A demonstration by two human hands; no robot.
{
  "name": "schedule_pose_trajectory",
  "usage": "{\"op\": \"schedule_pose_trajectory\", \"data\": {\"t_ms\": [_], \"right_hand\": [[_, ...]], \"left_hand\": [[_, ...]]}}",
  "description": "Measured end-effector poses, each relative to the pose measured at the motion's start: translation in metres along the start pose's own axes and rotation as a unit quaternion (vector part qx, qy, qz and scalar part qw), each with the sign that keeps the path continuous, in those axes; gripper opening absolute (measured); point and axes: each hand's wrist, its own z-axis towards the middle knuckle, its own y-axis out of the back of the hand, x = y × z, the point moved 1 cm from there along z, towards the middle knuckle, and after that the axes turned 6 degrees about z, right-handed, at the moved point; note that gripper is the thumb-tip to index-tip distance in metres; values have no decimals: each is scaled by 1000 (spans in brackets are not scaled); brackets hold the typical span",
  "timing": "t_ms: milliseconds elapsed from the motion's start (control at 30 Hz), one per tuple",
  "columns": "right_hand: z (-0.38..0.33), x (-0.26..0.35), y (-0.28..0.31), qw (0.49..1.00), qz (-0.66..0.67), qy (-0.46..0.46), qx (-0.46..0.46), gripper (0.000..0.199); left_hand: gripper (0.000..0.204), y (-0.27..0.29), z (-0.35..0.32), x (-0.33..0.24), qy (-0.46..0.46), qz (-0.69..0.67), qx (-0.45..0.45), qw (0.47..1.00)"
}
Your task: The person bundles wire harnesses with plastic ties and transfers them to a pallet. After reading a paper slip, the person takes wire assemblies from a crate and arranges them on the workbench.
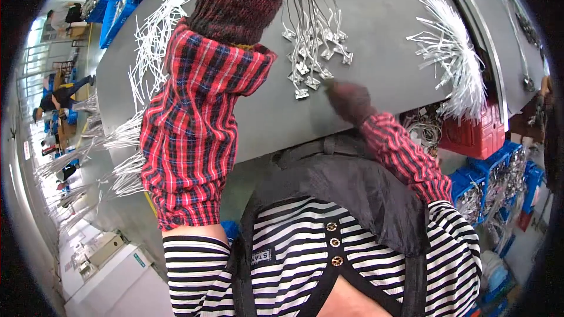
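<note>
One bundle of thin grey-and-white wires (302, 26), tipped with small square silvery end pieces (301, 93) (I count at least ten, though several overlap), lies near the middle of one smooth grey worktop (267, 120), its wires running out past the top edge. Two dark-gloved hands are at work: the right hand (351, 101), blurred, is just beside the nearest end pieces, and I cannot tell whether its fingers pinch anything; the left hand (244, 0) reaches past the upper edge, its fingers out of sight, so their state cannot be told. Farther out lie one fanned bunch of white strips (461, 61) at right and one loose white bunch (155, 50) at left. One red plastic crate (473, 135) sits below the right-hand bunch.
</note>
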Motion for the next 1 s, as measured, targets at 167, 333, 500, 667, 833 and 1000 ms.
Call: {"op": "schedule_pose_trajectory", "data": {"t_ms": [167,333,500,667,833,1000], "right_hand": [[14,30,-54,949,-27,-225,218,40],[37,44,-32,943,-55,-213,249,43],[2,34,10,976,-36,-155,147,47],[25,-11,42,935,-38,-321,148,57],[37,-12,35,944,-29,-297,140,63],[18,34,29,941,42,-248,226,57]], "left_hand": [[23,3,-4,-9,-6,-16,4,1000],[22,-1,-1,2,-2,-32,25,999],[22,4,-7,-1,5,-2,-25,1000],[24,-4,-5,-2,-21,28,-1,999],[28,-11,-12,-12,-7,80,-31,996],[34,11,-13,19,-28,27,-100,994]]}}
